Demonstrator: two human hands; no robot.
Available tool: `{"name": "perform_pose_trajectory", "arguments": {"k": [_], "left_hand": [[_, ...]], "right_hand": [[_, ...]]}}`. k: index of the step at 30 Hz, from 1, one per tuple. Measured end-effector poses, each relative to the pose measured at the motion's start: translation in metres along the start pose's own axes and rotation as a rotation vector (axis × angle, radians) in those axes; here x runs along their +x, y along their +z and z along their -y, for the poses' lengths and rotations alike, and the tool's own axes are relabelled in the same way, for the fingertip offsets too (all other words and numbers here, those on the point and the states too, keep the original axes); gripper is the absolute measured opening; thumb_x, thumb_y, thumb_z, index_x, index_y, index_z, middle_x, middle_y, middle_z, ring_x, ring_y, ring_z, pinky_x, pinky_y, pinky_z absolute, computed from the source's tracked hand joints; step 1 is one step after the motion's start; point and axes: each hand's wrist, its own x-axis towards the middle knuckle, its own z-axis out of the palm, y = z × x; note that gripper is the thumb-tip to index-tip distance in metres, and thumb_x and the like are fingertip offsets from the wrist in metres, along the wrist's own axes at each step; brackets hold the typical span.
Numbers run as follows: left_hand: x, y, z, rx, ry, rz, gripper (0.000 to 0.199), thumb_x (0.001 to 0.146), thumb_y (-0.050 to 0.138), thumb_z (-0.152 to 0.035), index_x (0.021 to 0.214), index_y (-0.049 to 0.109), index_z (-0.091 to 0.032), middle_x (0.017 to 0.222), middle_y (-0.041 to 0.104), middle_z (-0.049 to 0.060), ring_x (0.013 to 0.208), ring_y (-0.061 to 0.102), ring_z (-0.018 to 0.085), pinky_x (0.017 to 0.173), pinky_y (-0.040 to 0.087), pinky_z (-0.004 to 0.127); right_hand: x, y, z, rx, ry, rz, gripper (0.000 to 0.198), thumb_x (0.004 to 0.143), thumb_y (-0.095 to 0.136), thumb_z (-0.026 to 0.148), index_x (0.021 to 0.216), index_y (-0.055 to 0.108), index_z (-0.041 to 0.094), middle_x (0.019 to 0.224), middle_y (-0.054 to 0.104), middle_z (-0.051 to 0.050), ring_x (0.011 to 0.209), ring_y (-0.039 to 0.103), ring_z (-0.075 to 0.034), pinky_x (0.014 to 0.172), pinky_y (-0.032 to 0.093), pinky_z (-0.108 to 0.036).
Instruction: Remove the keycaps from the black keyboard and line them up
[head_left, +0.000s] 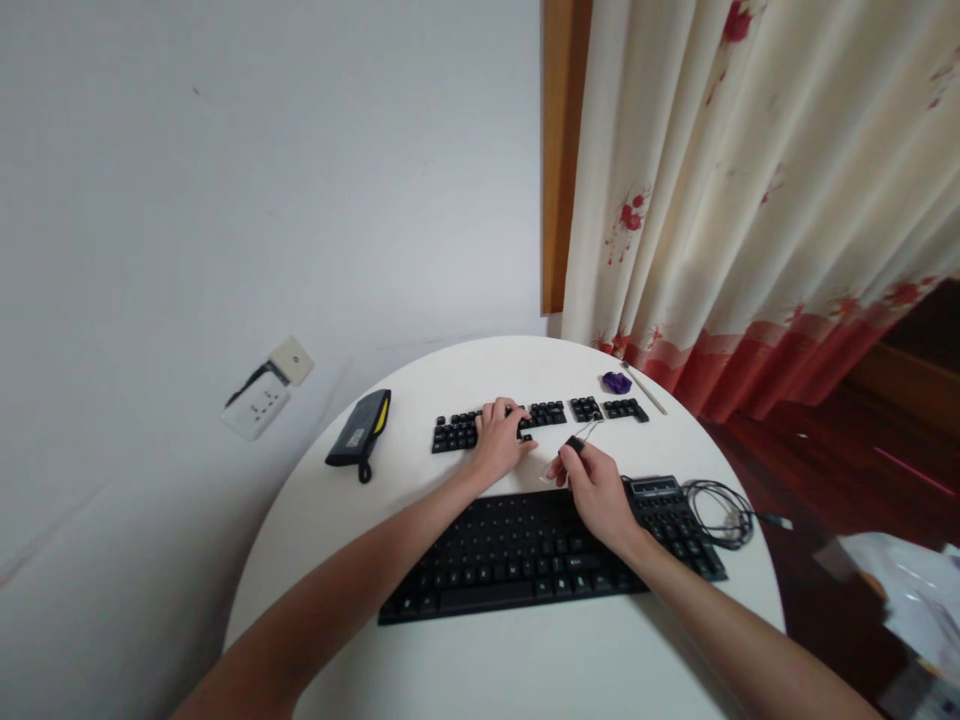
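The left hand rests with fingers spread on one long block of black keycaps, holding nothing visible; two smaller blocks lie right of those fingers. The right hand pinches one small black piece with thin wires. Nearer than both hands' fingers sits one keyboard; one pouch lies left of them.

we see blk kybd, blk keycaps, wht tabletop, dk gry pouch w/ yel patch, purple bundle, cream curtain w/ red florals & red band, gry-blue wall, orange-brn frame, dk red floor
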Motion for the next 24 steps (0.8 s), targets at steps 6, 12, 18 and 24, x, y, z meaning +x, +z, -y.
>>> {"name": "perform_pose_trajectory", "arguments": {"k": [6,12,18,24], "left_hand": [[0.004,0.003,0.002,0.019,-0.02,-0.018,0.052,0.067,0.085,-0.034,0.112,0.06,-0.027,0.123,0.046,0.005,0.113,0.04,0.028,0.095,0.034,0.043],[0.007,0.001,0.003,0.024,-0.068,-0.002,0.055,0.068,0.084,-0.032,0.117,0.058,-0.027,0.125,0.045,0.006,0.114,0.04,0.029,0.096,0.034,0.044],[0.008,0.0,0.004,0.014,-0.096,0.007,0.055,0.07,0.081,-0.031,0.119,0.056,-0.029,0.126,0.045,0.006,0.116,0.04,0.03,0.097,0.033,0.044],[0.003,-0.009,0.004,-0.005,-0.118,-0.014,0.054,0.07,0.081,-0.033,0.119,0.058,-0.028,0.125,0.049,0.006,0.115,0.043,0.03,0.096,0.035,0.044]], "right_hand": [[0.001,0.001,0.0,0.002,0.002,0.006,0.043,0.098,0.044,0.043,0.072,0.065,0.017,0.064,0.064,-0.003,0.059,0.056,-0.016,0.059,0.043,-0.027],[0.0,0.0,0.0,0.006,-0.001,0.011,0.043,0.098,0.043,0.044,0.072,0.065,0.017,0.065,0.065,-0.004,0.059,0.056,-0.017,0.059,0.044,-0.027],[0.0,0.0,0.001,0.009,0.011,0.014,0.043,0.098,0.044,0.045,0.072,0.065,0.017,0.065,0.065,-0.004,0.059,0.057,-0.017,0.058,0.044,-0.028],[0.002,-0.002,0.002,-0.015,0.007,0.039,0.042,0.097,0.044,0.043,0.073,0.065,0.017,0.066,0.064,-0.004,0.06,0.058,-0.017,0.058,0.044,-0.027]]}}
